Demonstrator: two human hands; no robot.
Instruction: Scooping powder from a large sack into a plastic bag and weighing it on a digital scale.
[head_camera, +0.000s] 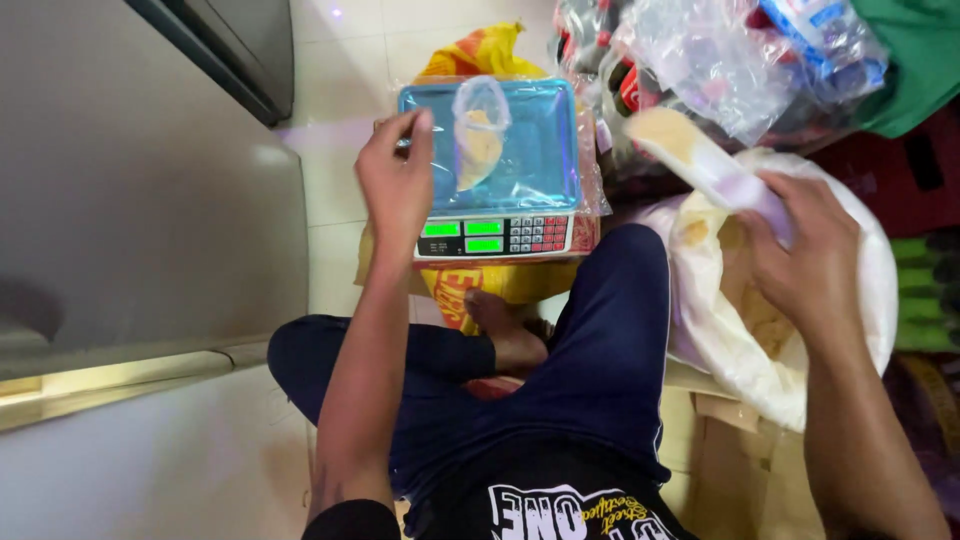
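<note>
My left hand (397, 180) rests at the left edge of a digital scale (497, 237), its fingertips pinching the rim of a small clear plastic bag (478, 135) that stands open on the shiny steel pan (540, 150) with a little yellowish flour inside. My right hand (800, 250) grips the handle of a pale scoop (690, 150) heaped with the same flour, held up between the scale and a large white sack (870, 290) of flour on my right. The scoop's mouth points toward the scale.
I sit cross-legged on a tiled floor, my dark-trousered knee (620, 300) beside the scale. A yellow printed bag (480, 55) lies under and behind the scale. Clear bags of packaged goods (720, 60) pile at the back right. A grey cabinet side (150, 180) fills the left.
</note>
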